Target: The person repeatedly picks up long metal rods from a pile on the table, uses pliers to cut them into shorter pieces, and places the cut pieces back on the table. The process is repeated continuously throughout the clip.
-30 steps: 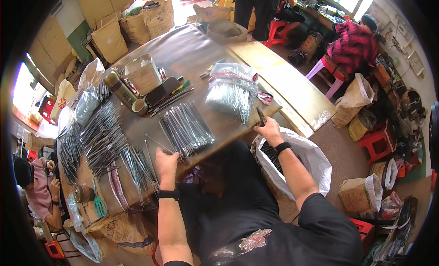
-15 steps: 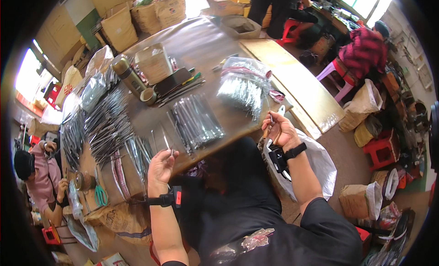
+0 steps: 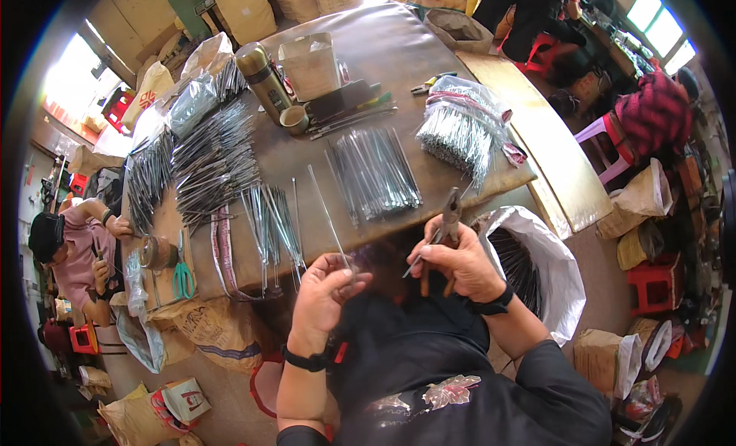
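Between the fingertips of my left hand (image 3: 326, 296) is one thin metal rod (image 3: 324, 204), slanting up and away over the table's front edge. My right hand (image 3: 469, 263) is closed around a pair of pliers (image 3: 451, 214), jaws pointing up and handles showing below the fingers. A short thin metal piece (image 3: 412, 268) also sticks out of that hand towards the left; its other end is hidden. Both hands are above my lap, apart from each other. Beyond them a flat row of metal rods (image 3: 376, 174) lies on the table (image 3: 383, 70).
Heaps of dark rods (image 3: 215, 162) cover the table's left side, near scissors (image 3: 182, 277). Farther back stand a thermos (image 3: 264, 82), a cup (image 3: 294, 119) and a bin (image 3: 309, 67). At right are a bag of silvery rods (image 3: 460, 136) and an open white sack (image 3: 563, 281). Other people sit nearby.
My right hand has come inward and nearer to my left, with the pliers now upright in plain sight. The left hand keeps its rod. The whole view has shifted.
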{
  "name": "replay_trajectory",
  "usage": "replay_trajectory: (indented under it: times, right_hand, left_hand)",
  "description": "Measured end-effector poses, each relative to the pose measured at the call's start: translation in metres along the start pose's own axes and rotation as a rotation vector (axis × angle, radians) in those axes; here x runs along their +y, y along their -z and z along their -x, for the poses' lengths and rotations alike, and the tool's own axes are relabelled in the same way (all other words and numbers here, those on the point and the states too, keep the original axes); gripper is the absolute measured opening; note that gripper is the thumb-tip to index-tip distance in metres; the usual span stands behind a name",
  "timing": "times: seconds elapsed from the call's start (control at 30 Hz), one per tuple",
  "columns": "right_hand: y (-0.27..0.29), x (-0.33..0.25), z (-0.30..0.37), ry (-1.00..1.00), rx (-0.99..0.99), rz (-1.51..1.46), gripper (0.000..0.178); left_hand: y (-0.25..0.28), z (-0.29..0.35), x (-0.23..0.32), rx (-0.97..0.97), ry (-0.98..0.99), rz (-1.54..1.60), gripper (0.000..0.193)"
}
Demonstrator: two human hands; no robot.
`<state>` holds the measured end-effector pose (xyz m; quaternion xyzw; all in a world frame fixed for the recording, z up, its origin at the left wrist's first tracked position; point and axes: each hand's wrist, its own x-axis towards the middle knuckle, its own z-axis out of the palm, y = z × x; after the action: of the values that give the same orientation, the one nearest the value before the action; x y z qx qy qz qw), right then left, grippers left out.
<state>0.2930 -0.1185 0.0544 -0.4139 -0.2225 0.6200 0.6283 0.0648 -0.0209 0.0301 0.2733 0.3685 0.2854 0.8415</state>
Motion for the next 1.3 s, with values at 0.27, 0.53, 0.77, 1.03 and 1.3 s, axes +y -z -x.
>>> replay_trajectory:
  times: [0.27, 0.53, 0.77, 1.03, 1.3]
  right_hand:
    - [-0.03, 0.032, -0.006, 0.097, 0.052, 0.15, 0.013]
    - [-0.033, 0.031, 0.001, 0.11, 0.119, 0.356, 0.013]
    - [-0.041, 0.039, 0.003, 0.213, 0.017, 0.379, 0.012]
    - [-0.038, 0.036, -0.007, 0.356, 0.253, 0.174, 0.033]
    - [-0.012, 0.04, -0.011, 0.141, 0.19, 0.171, 0.024]
  left_hand:
    - [-0.013, 0.022, -0.013, -0.05, -0.081, -0.175, 0.015]
    - [-0.018, 0.022, -0.016, -0.052, -0.219, -0.227, 0.015]
    - [-0.022, 0.025, -0.013, -0.04, -0.238, -0.283, 0.015]
    - [-0.008, 0.02, -0.016, 0.048, -0.172, -0.348, 0.024]
    - [-0.021, 0.023, -0.019, -0.18, 0.01, -0.338, 0.032]
